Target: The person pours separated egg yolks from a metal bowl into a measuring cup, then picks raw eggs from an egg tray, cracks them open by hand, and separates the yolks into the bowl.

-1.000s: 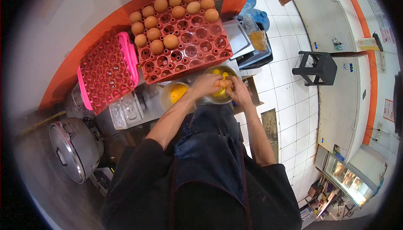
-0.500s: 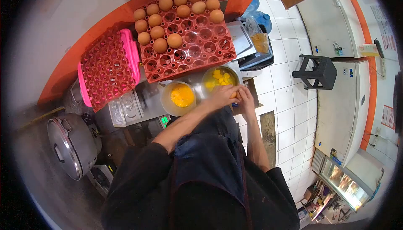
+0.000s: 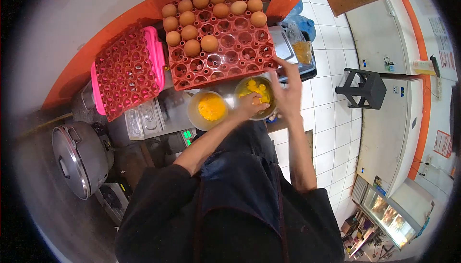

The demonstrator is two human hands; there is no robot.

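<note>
Eggs (image 3: 209, 43) fill part of the tray (image 3: 180, 81), several yolks (image 3: 262, 87) already lie in the bowl (image 3: 240, 84), the left hand (image 3: 247, 108) grips an egg (image 3: 256, 101) over it, and the right hand's (image 3: 289, 95) fingers are open.

I am cataloguing one metal counter (image 3: 226, 89): red egg trays (image 3: 230, 57), stacked, standing along its far side; one pale handled jug (image 3: 193, 117), containing orange-yellow egg; one round bowl (image 3: 237, 93), sitting just right; metal containers (image 3: 150, 119), lying leftward.
</note>
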